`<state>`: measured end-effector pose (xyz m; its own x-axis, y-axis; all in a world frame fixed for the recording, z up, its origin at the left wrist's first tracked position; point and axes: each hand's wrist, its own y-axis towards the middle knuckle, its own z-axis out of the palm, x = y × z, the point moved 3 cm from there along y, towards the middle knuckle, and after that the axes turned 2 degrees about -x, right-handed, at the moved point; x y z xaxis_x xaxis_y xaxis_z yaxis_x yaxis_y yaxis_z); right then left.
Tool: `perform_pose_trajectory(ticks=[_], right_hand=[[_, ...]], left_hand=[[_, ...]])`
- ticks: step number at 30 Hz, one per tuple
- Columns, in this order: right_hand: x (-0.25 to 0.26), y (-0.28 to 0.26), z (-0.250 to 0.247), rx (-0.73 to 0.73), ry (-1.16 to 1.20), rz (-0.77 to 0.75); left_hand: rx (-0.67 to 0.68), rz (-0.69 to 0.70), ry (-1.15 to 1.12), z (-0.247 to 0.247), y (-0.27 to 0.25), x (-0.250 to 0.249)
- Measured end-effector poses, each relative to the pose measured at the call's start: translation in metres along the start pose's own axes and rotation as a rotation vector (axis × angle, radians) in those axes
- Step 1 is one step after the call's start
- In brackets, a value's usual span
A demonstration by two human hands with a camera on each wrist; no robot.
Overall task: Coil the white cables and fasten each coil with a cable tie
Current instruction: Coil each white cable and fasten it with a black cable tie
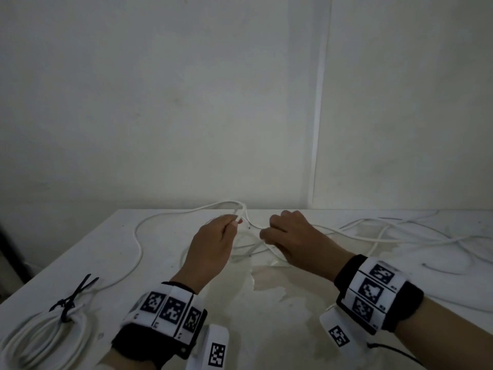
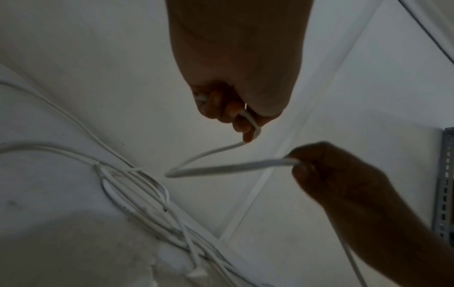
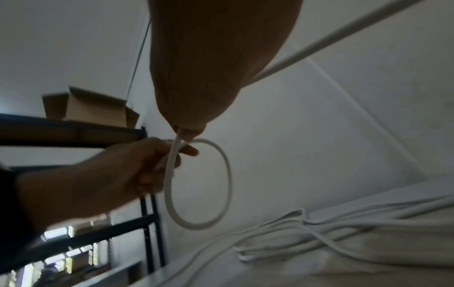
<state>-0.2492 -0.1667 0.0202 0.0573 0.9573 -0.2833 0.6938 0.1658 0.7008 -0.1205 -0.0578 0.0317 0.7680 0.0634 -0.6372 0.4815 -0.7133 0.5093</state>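
A long white cable (image 1: 357, 236) sprawls over the white table (image 1: 293, 303). My left hand (image 1: 213, 244) grips a small loop of this cable (image 3: 226, 174) above the table's far middle; its curled fingers (image 2: 221, 108) close round the strand. My right hand (image 1: 290, 236) pinches the same cable (image 2: 233, 167) just to the right of the left hand. At the near left lies a finished white coil (image 1: 45, 340), bound with a black cable tie (image 1: 66, 308).
Several loose cable runs (image 1: 440, 244) cover the right half of the table, and one strand (image 1: 138, 249) curves down the left side. A dark shelf rack (image 3: 73, 136) with a cardboard box (image 3: 90, 108) stands beyond the table's left. A white wall is close behind.
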Motion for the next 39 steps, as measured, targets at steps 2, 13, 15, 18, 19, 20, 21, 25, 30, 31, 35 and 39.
perform_pose_trajectory(ticks=[2,13,15,18,19,20,21,25,30,31,35,39], right_hand=[[0.01,0.009,-0.006,-0.04,0.09,0.018],[0.005,0.022,-0.023,0.223,0.685,0.567],[0.007,0.021,-0.026,0.292,0.786,0.648],[0.01,0.018,-0.03,0.382,0.947,0.757],[0.011,0.017,-0.031,0.4,0.973,0.766],[0.013,0.017,-0.033,0.407,0.977,0.768],[0.014,0.017,-0.034,0.403,0.968,0.764],[0.018,0.016,-0.041,0.357,0.911,0.748],[0.014,0.009,-0.051,0.243,0.877,0.842],[0.009,0.006,-0.054,0.22,0.87,0.874],[0.008,0.002,-0.061,0.235,0.917,0.901],[0.026,0.009,-0.059,0.273,0.862,0.787]], left_hand=[[0.052,-0.003,0.001,0.006,-0.004,-0.002],[0.204,-0.116,-0.279,0.004,-0.017,-0.009],[0.224,-0.113,-0.295,0.002,-0.019,-0.011],[0.22,-0.121,-0.333,-0.001,-0.023,-0.014],[0.22,-0.124,-0.341,-0.001,-0.025,-0.015],[0.223,-0.127,-0.346,-0.001,-0.026,-0.016],[0.228,-0.129,-0.349,-0.001,-0.028,-0.016],[0.273,-0.101,-0.31,0.0,-0.035,-0.02],[0.276,-0.086,-0.327,-0.008,-0.042,-0.023],[0.271,-0.084,-0.334,-0.01,-0.043,-0.024],[0.269,-0.126,-0.396,-0.014,-0.048,-0.028],[0.261,-0.121,-0.393,-0.015,-0.049,-0.037]])
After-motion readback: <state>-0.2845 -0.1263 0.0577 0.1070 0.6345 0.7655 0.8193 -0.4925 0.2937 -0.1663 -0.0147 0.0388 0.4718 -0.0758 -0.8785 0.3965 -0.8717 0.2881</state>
